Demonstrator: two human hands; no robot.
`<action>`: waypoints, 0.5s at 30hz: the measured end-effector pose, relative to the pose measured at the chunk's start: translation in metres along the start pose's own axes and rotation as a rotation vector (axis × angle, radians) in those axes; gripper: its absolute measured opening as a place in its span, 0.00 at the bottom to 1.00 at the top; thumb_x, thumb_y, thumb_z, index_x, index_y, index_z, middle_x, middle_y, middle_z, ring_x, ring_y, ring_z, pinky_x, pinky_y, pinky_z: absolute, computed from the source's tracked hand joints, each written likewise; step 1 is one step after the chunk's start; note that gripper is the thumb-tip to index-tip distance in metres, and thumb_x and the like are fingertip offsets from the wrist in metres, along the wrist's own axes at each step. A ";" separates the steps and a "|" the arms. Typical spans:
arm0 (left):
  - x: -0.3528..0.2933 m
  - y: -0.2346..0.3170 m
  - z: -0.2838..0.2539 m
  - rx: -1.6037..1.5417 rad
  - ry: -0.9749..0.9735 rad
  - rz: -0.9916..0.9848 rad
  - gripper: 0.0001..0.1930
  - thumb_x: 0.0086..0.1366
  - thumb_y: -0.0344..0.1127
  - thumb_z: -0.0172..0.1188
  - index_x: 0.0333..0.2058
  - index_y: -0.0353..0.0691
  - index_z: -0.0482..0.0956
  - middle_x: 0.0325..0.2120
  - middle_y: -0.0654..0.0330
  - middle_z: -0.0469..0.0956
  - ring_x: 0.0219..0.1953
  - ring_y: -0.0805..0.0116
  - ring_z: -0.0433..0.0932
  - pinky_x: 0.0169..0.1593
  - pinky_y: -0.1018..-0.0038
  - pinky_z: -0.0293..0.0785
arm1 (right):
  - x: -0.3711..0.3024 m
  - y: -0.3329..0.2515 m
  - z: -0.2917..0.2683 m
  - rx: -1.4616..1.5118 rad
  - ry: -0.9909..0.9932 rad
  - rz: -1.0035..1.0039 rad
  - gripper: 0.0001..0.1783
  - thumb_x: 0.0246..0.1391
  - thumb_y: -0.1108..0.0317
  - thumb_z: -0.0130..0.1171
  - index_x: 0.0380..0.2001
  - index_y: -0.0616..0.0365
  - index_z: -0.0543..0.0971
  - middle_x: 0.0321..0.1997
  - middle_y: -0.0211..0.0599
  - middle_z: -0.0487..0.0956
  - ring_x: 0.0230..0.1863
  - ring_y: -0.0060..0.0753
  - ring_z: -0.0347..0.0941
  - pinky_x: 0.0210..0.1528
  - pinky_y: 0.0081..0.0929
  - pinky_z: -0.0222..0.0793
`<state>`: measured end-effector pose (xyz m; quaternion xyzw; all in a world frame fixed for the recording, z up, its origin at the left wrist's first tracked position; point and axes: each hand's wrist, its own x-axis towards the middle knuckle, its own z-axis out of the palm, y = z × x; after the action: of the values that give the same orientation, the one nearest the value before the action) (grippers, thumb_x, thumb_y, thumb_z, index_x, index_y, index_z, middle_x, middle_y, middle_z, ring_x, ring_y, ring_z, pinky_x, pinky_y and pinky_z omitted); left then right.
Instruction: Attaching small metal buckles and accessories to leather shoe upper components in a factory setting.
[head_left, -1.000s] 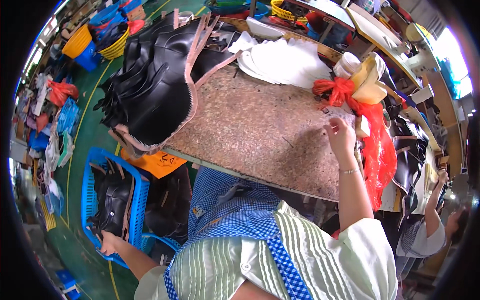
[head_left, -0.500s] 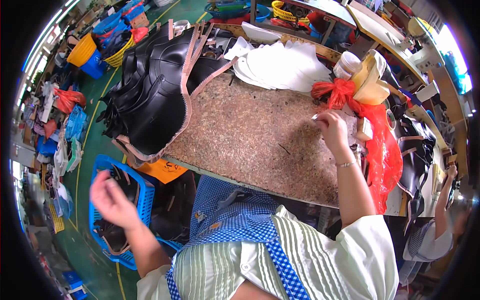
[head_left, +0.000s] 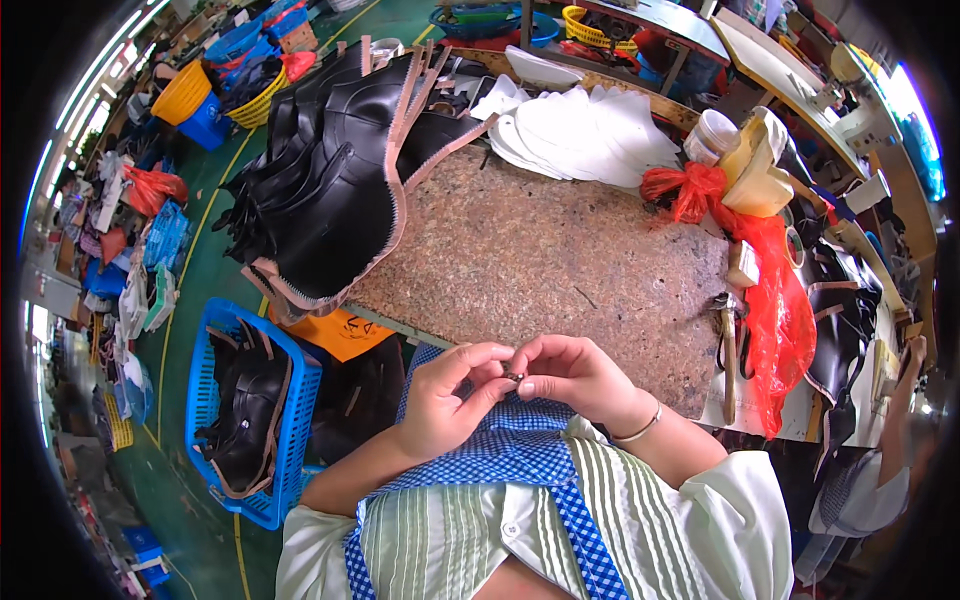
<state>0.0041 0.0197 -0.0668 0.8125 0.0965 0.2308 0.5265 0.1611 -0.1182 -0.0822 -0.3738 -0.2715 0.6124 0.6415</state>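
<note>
My left hand (head_left: 462, 392) and my right hand (head_left: 570, 378) meet above my apron at the table's near edge, both closed. Between their fingertips is a small dark, shiny piece (head_left: 514, 377), too small to name. A worktable (head_left: 560, 250) with a speckled brown top lies just beyond. On its left side rests a stack of black leather shoe pieces (head_left: 335, 200) with zigzag-cut pinkish-brown edging. White flat cut pieces (head_left: 580, 135) overlap at the back. A hammer (head_left: 729, 355) lies at the right side.
At my left stands a blue basket (head_left: 300, 400) holding black leather pieces. A red plastic bag (head_left: 775, 320), a white tub (head_left: 712, 135) and a pale block (head_left: 743, 264) are along the table's right side. Another person's arm (head_left: 898, 410) shows at far right.
My right hand has come back from the table's right side with something small in its fingertips. My left hand has swung in from over the basket to meet it. The hammer has come into sight.
</note>
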 end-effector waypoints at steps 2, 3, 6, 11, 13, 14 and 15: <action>-0.002 0.002 0.000 -0.086 0.039 0.033 0.13 0.58 0.23 0.66 0.42 0.37 0.80 0.31 0.58 0.81 0.28 0.71 0.79 0.34 0.78 0.75 | 0.001 0.004 0.001 0.062 0.015 0.000 0.07 0.60 0.74 0.60 0.42 0.61 0.79 0.39 0.28 0.80 0.40 0.18 0.75 0.46 0.18 0.72; 0.001 0.004 -0.003 -0.035 0.021 0.096 0.14 0.57 0.23 0.67 0.42 0.37 0.80 0.32 0.57 0.81 0.30 0.69 0.81 0.34 0.77 0.76 | 0.003 0.003 0.001 0.076 0.052 0.044 0.07 0.60 0.73 0.60 0.41 0.61 0.79 0.37 0.29 0.80 0.39 0.19 0.75 0.45 0.19 0.73; -0.001 0.007 -0.012 0.083 -0.028 0.202 0.16 0.54 0.26 0.70 0.43 0.37 0.81 0.34 0.56 0.81 0.34 0.64 0.83 0.36 0.72 0.80 | 0.004 0.001 0.001 0.166 0.068 0.110 0.06 0.60 0.72 0.60 0.40 0.60 0.80 0.35 0.30 0.80 0.35 0.21 0.76 0.42 0.21 0.75; 0.000 0.015 -0.009 0.239 0.091 0.317 0.23 0.52 0.31 0.73 0.47 0.33 0.78 0.41 0.54 0.78 0.38 0.59 0.81 0.40 0.71 0.79 | 0.005 -0.004 0.016 0.306 0.142 0.037 0.06 0.61 0.73 0.58 0.40 0.62 0.78 0.39 0.34 0.80 0.39 0.26 0.78 0.45 0.24 0.76; 0.000 0.007 -0.010 0.309 0.134 0.366 0.22 0.52 0.31 0.73 0.46 0.34 0.79 0.41 0.55 0.79 0.38 0.60 0.81 0.40 0.71 0.78 | 0.006 -0.004 0.019 0.376 0.125 0.039 0.06 0.62 0.73 0.57 0.41 0.62 0.78 0.41 0.34 0.80 0.42 0.28 0.78 0.48 0.28 0.76; -0.002 0.008 -0.010 0.310 0.151 0.352 0.21 0.51 0.31 0.73 0.45 0.34 0.79 0.40 0.55 0.79 0.37 0.60 0.80 0.40 0.69 0.76 | 0.006 -0.002 0.021 0.404 0.122 0.049 0.06 0.62 0.74 0.57 0.41 0.62 0.78 0.41 0.34 0.80 0.43 0.28 0.78 0.49 0.28 0.76; -0.002 0.008 -0.010 0.315 0.155 0.346 0.21 0.51 0.31 0.73 0.45 0.34 0.79 0.40 0.55 0.79 0.37 0.60 0.80 0.40 0.69 0.76 | 0.006 -0.003 0.022 0.426 0.142 0.078 0.06 0.62 0.74 0.56 0.41 0.62 0.78 0.41 0.34 0.80 0.43 0.28 0.78 0.49 0.28 0.76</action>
<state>-0.0034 0.0236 -0.0565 0.8689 0.0308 0.3610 0.3373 0.1458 -0.1095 -0.0681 -0.2822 -0.0758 0.6524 0.6993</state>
